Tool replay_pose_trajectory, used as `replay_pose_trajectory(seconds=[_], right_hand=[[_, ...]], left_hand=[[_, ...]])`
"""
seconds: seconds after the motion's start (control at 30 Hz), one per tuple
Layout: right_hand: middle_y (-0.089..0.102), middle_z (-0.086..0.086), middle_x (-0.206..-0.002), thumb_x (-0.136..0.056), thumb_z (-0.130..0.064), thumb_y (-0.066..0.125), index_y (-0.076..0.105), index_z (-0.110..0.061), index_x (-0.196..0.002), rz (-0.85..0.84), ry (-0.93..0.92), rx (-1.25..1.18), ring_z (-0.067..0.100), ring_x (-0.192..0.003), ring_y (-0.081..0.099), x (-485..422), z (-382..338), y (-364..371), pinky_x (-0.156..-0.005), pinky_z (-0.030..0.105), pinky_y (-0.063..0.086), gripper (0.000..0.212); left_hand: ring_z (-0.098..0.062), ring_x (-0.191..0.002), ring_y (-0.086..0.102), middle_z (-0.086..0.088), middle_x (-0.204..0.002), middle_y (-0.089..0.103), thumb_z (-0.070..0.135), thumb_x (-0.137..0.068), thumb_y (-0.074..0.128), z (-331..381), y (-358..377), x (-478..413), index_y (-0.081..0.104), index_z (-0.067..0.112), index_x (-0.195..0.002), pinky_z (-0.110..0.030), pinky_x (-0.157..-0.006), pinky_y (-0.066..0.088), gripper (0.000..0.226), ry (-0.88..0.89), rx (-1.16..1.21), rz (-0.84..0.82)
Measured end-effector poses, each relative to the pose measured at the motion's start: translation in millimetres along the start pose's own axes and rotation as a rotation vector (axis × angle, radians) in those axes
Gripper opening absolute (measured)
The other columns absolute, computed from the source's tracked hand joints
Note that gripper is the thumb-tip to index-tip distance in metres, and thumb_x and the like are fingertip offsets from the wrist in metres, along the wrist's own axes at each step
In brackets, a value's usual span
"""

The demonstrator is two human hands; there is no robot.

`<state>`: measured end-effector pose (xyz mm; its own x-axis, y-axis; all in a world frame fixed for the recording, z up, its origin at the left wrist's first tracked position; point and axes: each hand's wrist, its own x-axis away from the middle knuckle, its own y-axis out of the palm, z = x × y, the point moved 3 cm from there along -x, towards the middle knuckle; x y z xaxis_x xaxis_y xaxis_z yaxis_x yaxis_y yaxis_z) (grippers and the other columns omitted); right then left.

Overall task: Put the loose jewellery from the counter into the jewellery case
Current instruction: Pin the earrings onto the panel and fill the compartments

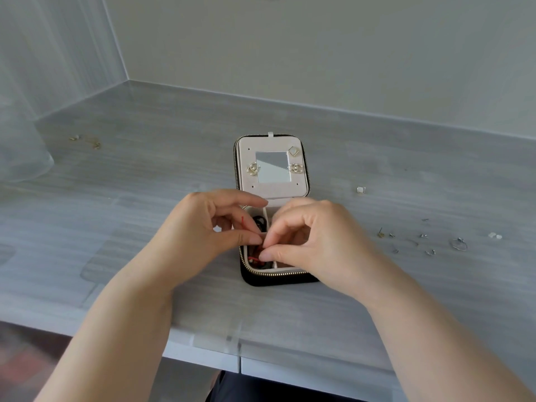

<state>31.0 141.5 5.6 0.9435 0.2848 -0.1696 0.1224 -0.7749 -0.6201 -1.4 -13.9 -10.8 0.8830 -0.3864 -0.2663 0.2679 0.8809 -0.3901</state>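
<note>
Jewellery case (275, 280) sits open right under both your hands, lid flipped back away from you. Your left hand (203, 227) and right hand (313, 236) are curled in over it, fingertips pinching a thin red cord (253, 259) that trails down into the compartment below them. It looks limp and weightless, probably tangle-prone, so I'd hold it near one end and feed it in.

Loose bits are all tiny. There are small studs (423, 236) and a ring (458, 244) out past your right hand, a square earring (361, 190) further beyond it, and a fine gold chain (90, 142) way off past your left hand. Studs look hard and slippery, so pinch them by the post.

Your table (145, 256) is smooth grey, so I'd expect stuff to skate around. Behind the case there's a plain wall (319, 53).
</note>
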Motion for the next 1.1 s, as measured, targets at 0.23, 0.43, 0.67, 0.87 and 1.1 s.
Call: replay_pose_trajectory(seconds=[0.23, 0.43, 0.67, 0.87, 1.1], right_hand=[[0.068, -0.012, -0.076, -0.081, -0.013, 0.069, 0.069, -0.024, -0.083, 0.123, -0.055, -0.071, 0.003, -0.072, 0.063, -0.4, 1.8, -2.4, -0.068, 0.023, 0.051, 0.012], [0.067, -0.013, -0.072, -0.073, -0.019, 0.077, 0.070, -0.026, -0.073, 0.081, -0.040, -0.050, 0.004, -0.065, 0.061, 1.0, 0.3, 1.1, -0.065, 0.022, 0.050, 0.010], [0.063, -0.019, -0.071, -0.067, -0.023, 0.080, 0.068, -0.031, -0.070, 0.079, 0.027, 0.057, -0.002, -0.070, 0.060, 1.8, 3.7, 2.0, -0.066, 0.018, 0.049, 0.015], [0.052, -0.012, -0.080, -0.076, -0.030, 0.072, 0.075, -0.031, -0.078, -0.001, 0.025, 0.177, -0.003, -0.072, 0.045, 1.5, 2.7, 5.1, -0.059, 0.012, 0.031, 0.004], [0.060, -0.002, -0.084, -0.080, -0.027, 0.068, 0.075, -0.025, -0.080, 0.032, -0.076, 0.222, 0.017, -0.090, 0.051, 1.7, -3.9, 6.1, -0.081, 0.033, 0.043, 0.007]], left_hand=[[-0.015, -0.078, 0.058, 0.024, -0.077, 0.069, 0.029, -0.081, 0.065, 3.4, 1.2, 3.4, 0.050, 0.037, -0.117, -0.015, -0.066, 0.037, 0.040, 0.077, -0.240, -0.055], [-0.001, -0.086, 0.058, 0.027, -0.073, 0.068, 0.026, -0.078, 0.071, 4.9, 0.6, 4.7, 0.057, 0.032, -0.102, -0.016, -0.075, 0.039, 0.028, 0.078, -0.234, -0.023], [-0.001, -0.082, 0.057, 0.020, -0.081, 0.068, 0.040, -0.066, 0.068, 1.1, -1.9, 5.6, 0.058, 0.031, -0.086, -0.009, -0.066, 0.033, 0.025, 0.119, -0.218, -0.019], [-0.004, -0.082, 0.055, 0.016, -0.084, 0.068, 0.045, -0.068, 0.062, -1.1, -4.5, 3.4, 0.058, 0.035, -0.095, -0.011, -0.068, 0.035, 0.029, 0.161, -0.177, 0.030], [-0.008, -0.080, 0.056, 0.016, -0.090, 0.055, 0.015, -0.078, 0.047, 6.6, 23.7, -7.2, 0.045, 0.041, -0.105, -0.021, -0.066, 0.049, 0.037, 0.178, 0.037, 0.208]])
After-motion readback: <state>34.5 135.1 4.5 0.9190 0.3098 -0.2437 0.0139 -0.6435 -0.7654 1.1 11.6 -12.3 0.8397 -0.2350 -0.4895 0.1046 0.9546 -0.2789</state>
